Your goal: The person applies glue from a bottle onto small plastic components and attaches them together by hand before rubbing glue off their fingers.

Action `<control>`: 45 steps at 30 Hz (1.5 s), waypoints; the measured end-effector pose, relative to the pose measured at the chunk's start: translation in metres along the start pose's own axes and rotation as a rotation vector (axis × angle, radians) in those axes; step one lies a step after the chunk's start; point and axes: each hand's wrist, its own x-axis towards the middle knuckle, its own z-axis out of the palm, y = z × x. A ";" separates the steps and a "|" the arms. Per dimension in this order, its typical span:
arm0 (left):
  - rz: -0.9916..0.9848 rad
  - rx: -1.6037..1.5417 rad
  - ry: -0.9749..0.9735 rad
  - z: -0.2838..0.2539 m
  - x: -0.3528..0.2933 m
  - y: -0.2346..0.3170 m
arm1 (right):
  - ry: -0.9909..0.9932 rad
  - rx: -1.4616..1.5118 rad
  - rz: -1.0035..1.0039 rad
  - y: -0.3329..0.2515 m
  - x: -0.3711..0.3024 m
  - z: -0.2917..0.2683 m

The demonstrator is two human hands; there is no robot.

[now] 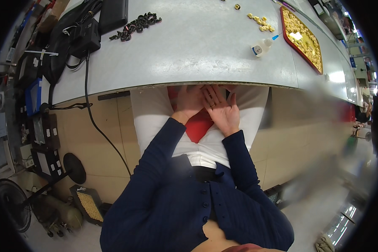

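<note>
By the bench's front edge, you're holding your right hand palm-up, fingers extended; I can't tell whether your left hand is gripping. The bottle is sitting toward the right edge. Staying low should be sparing your knuckles.

On the flat grey table, small curved black pieces lie left and small yellow pieces right, behind a white plastic bottle. Right of both is a red-rimmed rectangular tray. Before the table, the bare left hand is beside the right hand.
</note>
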 end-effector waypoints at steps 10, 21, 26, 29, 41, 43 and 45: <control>-0.008 -0.087 -0.060 -0.014 0.001 0.000 | -0.047 -0.033 -0.001 0.000 -0.002 0.005; -0.035 -0.134 -0.092 -0.017 -0.002 0.003 | -0.051 -0.010 0.006 0.002 -0.001 0.001; -0.007 -0.048 0.002 0.001 -0.001 0.001 | -0.061 -0.009 0.008 -0.001 0.001 0.001; -0.020 0.005 0.080 0.012 0.002 -0.005 | -0.196 -0.031 -0.023 -0.007 -0.005 0.001; -0.006 0.061 -0.134 -0.019 0.003 0.000 | -0.241 -1.882 0.062 -0.060 -0.102 0.112; -0.012 0.064 -0.121 -0.018 0.006 -0.002 | -0.153 -1.825 0.009 -0.066 -0.101 0.109; -0.023 0.076 -0.108 -0.019 0.007 -0.003 | -0.007 -1.667 -0.060 -0.066 -0.096 0.094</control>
